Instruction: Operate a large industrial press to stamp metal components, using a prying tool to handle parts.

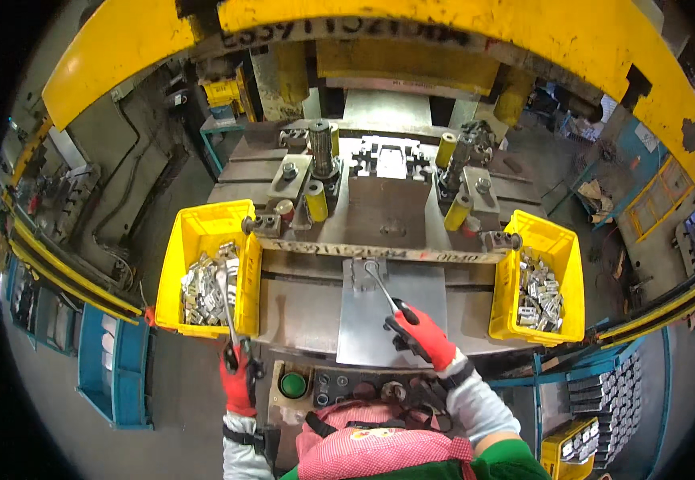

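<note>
My left hand (239,376), in a red and black glove, is closed around a slim metal rod tool (228,310). That tool reaches up into the left yellow bin (173,296), over a heap of small silvery metal parts (201,290). My right hand (421,334), gloved the same way, grips another metal rod tool (383,290) with a rounded end. Its end is over a small grey metal part (358,274) at the far edge of a bare metal sheet (363,320); whether they touch I cannot tell.
Ahead stands a press die (387,208) with guide posts and yellow cylinders (315,201), under a yellow machine frame (131,48). A right yellow bin (575,296) holds similar parts. Nearer me, a tray (283,412) carries a green round container (292,385). Blue racks (115,360) flank the machine.
</note>
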`<state>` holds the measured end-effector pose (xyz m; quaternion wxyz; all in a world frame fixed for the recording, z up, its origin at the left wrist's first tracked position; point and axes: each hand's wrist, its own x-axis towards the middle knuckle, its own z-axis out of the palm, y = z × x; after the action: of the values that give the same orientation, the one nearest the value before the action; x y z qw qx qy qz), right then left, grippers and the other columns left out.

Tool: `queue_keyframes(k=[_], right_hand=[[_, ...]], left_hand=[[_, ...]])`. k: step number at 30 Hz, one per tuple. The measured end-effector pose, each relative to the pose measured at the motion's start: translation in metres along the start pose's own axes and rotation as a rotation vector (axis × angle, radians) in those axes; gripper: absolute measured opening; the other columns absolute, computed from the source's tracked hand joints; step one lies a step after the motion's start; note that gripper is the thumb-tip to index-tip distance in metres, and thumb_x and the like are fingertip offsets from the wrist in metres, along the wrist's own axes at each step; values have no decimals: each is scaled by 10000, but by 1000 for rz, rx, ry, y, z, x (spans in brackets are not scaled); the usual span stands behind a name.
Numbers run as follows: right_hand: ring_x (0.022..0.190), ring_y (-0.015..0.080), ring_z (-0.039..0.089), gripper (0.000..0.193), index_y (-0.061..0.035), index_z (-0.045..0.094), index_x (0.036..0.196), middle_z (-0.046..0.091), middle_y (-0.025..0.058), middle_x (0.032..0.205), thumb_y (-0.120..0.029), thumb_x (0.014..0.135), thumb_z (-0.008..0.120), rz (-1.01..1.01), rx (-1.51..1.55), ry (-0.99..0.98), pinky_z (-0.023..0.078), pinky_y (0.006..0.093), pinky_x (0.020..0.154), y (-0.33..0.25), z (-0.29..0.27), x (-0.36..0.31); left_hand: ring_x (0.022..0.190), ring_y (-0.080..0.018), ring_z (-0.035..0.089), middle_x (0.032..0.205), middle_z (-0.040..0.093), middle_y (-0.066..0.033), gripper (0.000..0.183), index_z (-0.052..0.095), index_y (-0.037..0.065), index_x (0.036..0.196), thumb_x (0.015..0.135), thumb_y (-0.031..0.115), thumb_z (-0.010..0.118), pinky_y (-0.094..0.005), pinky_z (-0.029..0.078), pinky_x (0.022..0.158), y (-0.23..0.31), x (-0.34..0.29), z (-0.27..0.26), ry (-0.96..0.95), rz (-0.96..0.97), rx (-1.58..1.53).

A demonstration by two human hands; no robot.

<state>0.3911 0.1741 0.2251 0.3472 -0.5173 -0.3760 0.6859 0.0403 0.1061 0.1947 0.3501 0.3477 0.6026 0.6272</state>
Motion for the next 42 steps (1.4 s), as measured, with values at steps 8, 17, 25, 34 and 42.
queue_keyframes(k=[8,17,25,34,42], right_hand=[[684,73,449,377,-37,446,1126,518,3,769,-214,804,533,-608,-140,289,389,209,636,-108,-39,47],[730,115,493,317,-16,528,943,571,40,814,-274,763,562,-583,-441,229,391,249,678,-150,-70,146],[690,121,469,314,-18,499,1021,559,77,768,-229,789,516,-672,-307,394,397,277,656,-144,-54,97],[986,242,448,514,31,270,1238,452,195,1117,-142,813,503,-666,33,1538,345,307,852,97,-160,-117],[1003,277,464,859,92,258,1210,465,208,1118,-290,596,722,72,-19,1094,367,313,843,318,-180,-123]], left_hand=[[368,-102,436,520,465,-28,266,479,40,971,826,264,491,-220,360,341,10,-17,-4,-10,-157,-50],[386,-92,429,528,448,-24,210,488,58,929,811,228,522,-221,369,342,2,-26,-21,148,-211,-9],[460,-87,444,637,484,-15,279,461,76,1023,798,219,546,-216,388,391,-17,-33,-26,333,-139,-70],[549,-144,468,788,521,-34,400,417,105,1013,713,252,636,-279,379,411,-131,-55,-64,253,-785,79],[755,-299,532,1022,499,-148,668,331,59,1116,635,368,678,-462,454,472,-209,-39,-46,-77,-731,469]])
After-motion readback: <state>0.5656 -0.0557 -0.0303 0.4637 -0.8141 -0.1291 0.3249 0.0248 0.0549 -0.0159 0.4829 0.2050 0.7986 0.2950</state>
